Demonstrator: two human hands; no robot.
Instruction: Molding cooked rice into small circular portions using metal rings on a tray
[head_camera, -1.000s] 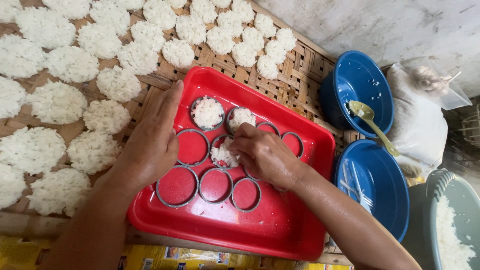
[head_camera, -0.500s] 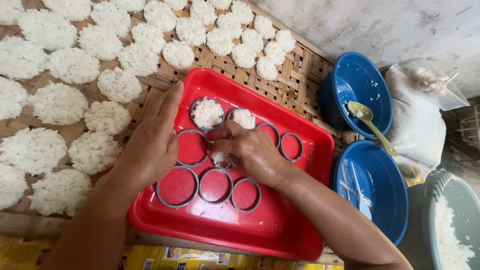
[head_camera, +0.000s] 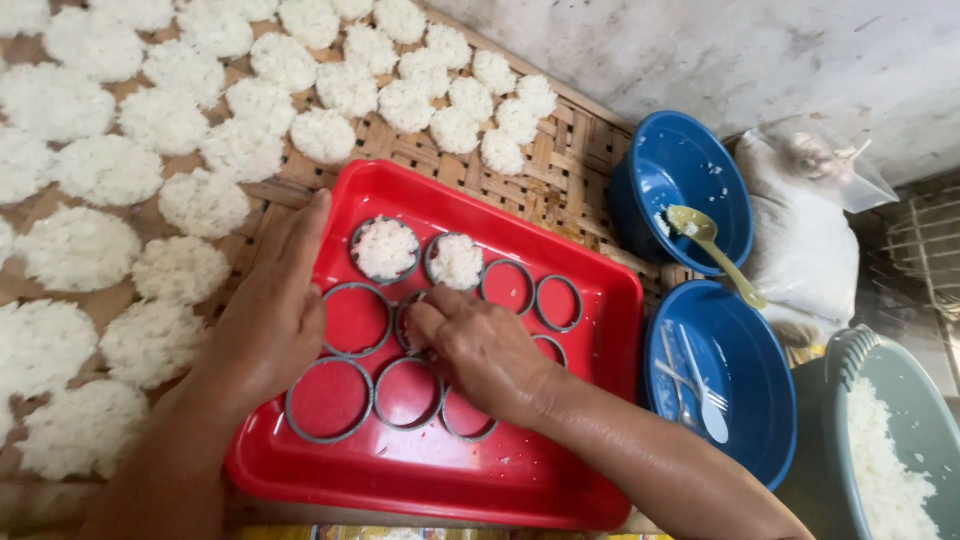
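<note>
A red tray (head_camera: 590, 300) lies on a woven bamboo mat (head_camera: 560, 170). Several metal rings stand in it. Two rings at the back hold pressed white rice (head_camera: 387, 248); the others, such as an empty ring (head_camera: 329, 401), show bare red. My right hand (head_camera: 485, 350) presses its fingertips down into a middle ring, covering what is in it. My left hand (head_camera: 270, 315) rests flat on the tray's left edge with fingers together, next to the rings, holding nothing.
Many round white rice cakes (head_camera: 205, 202) lie spread over the mat at left and back. Right of the tray stand two blue bowls: one with a green spoon (head_camera: 715, 250), one with a fork (head_camera: 700, 385). A grey basin of rice (head_camera: 890, 450) and a plastic bag (head_camera: 800, 240) are at far right.
My right hand has slid slightly left and down onto the middle ring, now hiding the rice there. My left hand has stayed on the tray's left side.
</note>
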